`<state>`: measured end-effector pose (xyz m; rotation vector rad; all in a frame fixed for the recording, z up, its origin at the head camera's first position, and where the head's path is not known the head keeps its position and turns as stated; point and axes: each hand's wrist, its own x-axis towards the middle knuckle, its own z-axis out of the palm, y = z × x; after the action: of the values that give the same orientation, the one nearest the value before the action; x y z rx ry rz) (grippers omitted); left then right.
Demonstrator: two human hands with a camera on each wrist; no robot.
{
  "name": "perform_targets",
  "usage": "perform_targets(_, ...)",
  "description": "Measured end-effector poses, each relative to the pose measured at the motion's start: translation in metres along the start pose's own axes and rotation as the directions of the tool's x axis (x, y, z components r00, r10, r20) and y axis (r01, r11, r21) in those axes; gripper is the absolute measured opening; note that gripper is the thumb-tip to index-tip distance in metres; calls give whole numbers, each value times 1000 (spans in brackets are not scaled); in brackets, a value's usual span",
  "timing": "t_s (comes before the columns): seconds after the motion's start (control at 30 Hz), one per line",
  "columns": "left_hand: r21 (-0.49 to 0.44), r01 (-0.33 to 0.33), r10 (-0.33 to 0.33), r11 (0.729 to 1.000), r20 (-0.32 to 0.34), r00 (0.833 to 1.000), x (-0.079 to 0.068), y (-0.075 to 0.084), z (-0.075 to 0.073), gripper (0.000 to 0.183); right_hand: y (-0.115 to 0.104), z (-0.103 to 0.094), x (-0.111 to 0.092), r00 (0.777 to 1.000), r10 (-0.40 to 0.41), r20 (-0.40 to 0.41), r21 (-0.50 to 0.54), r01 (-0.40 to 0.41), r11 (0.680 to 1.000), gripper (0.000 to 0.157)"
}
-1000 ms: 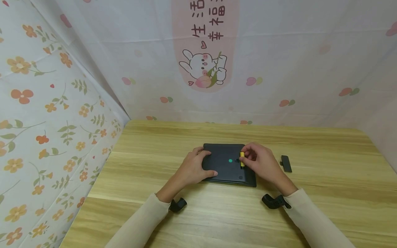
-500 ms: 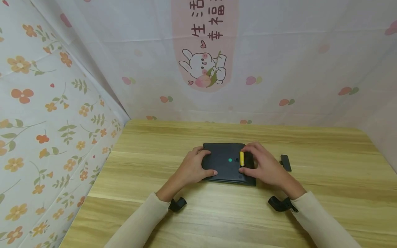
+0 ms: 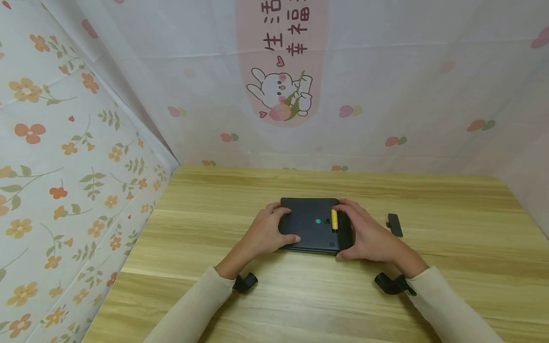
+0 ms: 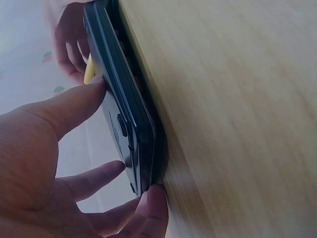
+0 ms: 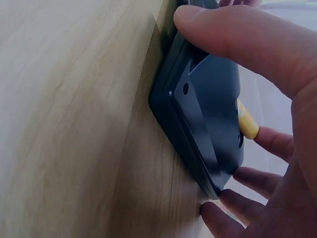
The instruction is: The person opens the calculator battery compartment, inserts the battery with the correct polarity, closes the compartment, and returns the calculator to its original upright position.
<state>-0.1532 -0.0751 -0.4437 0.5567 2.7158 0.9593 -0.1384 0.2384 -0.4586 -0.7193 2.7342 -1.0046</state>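
Note:
A dark calculator (image 3: pixel 305 224) lies back side up on the table, with a small green round sticker on its back. A yellow battery (image 3: pixel 334 220) with a black end sits at the battery slot, standing proud of the back in the right wrist view. My left hand (image 3: pixel 269 231) grips the calculator's left end, thumb and index finger on the back. My right hand (image 3: pixel 370 234) spans the right end, thumb at the near edge and fingers at the far edge. Its index fingertip (image 5: pixel 271 140) touches the battery's far end. The slot's inside is hidden.
A small black battery cover (image 3: pixel 395 225) lies on the wooden table (image 3: pixel 454 247) to the right of my right hand. Patterned cloth (image 3: pixel 373 71) hangs behind the table, and a floral cloth (image 3: pixel 68 190) hangs on the left.
My right hand has let go of the battery, leaving it at the slot. Its thumb has moved down to the calculator's near edge. The left hand has stayed in place.

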Motion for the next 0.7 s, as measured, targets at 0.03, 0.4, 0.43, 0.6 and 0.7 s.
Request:
perform_targets(0.03, 1, 0, 0, 1000, 0, 1000, 0, 0, 0, 74, 0, 0, 0, 1000, -3, 1, -1, 3, 1000, 113)
perform_targets(0.4, 6, 0, 0, 1000, 8, 1000, 0, 1, -1, 74, 1, 2, 0, 1000, -22, -19, -13, 21, 1000, 107)
perform_targets(0.43, 8, 0, 0, 1000, 9, 1000, 0, 1, -1, 74, 1, 2, 0, 1000, -23, -19, -12, 23, 1000, 107)
perform_targets(0.6, 12, 0, 0, 1000, 10, 1000, 1, 1, 0, 74, 0, 2, -1, 999, -39, -23, -25, 38, 999, 105)
perform_targets(0.7, 17, -1, 1, 1000, 10, 1000, 1, 0, 0, 74, 1, 2, -2, 999, -41, -24, -35, 40, 999, 104)
